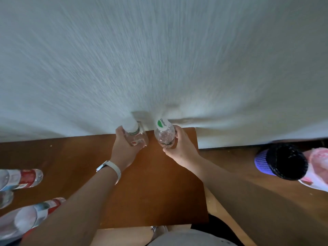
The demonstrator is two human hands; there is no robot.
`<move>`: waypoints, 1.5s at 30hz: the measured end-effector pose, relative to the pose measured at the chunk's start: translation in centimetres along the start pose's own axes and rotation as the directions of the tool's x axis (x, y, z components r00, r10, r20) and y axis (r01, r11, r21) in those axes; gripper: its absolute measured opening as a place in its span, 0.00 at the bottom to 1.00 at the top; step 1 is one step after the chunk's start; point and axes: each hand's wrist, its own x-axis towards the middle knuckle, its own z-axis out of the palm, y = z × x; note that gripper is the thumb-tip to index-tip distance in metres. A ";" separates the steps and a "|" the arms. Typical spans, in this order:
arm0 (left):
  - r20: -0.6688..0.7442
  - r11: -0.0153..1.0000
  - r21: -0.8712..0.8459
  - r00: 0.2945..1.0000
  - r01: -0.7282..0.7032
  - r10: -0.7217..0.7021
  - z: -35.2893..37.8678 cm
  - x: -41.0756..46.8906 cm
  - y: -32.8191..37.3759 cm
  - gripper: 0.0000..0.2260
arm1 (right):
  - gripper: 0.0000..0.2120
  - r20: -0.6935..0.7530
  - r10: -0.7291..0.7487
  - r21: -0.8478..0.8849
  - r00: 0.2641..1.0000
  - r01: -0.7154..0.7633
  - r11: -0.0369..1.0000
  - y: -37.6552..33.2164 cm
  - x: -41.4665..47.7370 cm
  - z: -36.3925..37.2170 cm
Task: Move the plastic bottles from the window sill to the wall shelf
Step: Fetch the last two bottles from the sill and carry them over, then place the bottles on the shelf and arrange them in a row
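At far left I see 2 red-labelled bottles (26, 178) resting on the brown shelf (74, 157). My left hand (124, 146), white watch (111, 168) at its wrist, is wrapped around a clear bottle (135, 135) upright by the white wall (159, 59). My right hand (179, 148) clasps a green-capped bottle (164, 134) just beside it. Further right stands a purple bin (282, 161).

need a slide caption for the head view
Left hand and right hand each hold a clear plastic bottle upright over a brown wooden shelf.

Five plastic bottles (135, 134) (two held), one basket (282, 161)
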 end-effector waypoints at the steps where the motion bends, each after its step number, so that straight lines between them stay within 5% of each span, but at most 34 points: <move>1: 0.018 1.000 -0.014 1.000 -0.006 0.007 -0.1 0.0 0.0 0.31 | 0.38 -0.002 -0.010 -0.009 1.000 0.010 1.000 0.2 0.1 0.0; 19: -0.033 1.000 -0.010 0.999 -0.028 0.027 -0.4 0.1 -0.4 0.31 | 0.33 -0.074 -0.084 0.036 0.994 0.087 0.996 0.3 2.8 2.7; 33: -0.002 1.000 -0.014 1.000 0.001 -0.001 -1.4 -1.2 -0.4 0.32 | 0.35 -0.082 -0.026 -0.050 0.996 0.021 0.999 0.7 2.6 2.8; 39: -0.008 0.999 -0.014 0.999 -0.045 0.045 -1.9 -4.4 0.2 0.32 | 0.43 -0.079 0.059 -0.012 0.995 -0.060 0.998 0.8 0.4 1.9; 45: -0.074 0.996 0.043 0.994 -0.081 0.084 -3.2 -8.0 0.6 0.33 | 0.36 -0.106 0.067 -0.114 0.992 -0.079 0.990 0.7 -4.6 1.7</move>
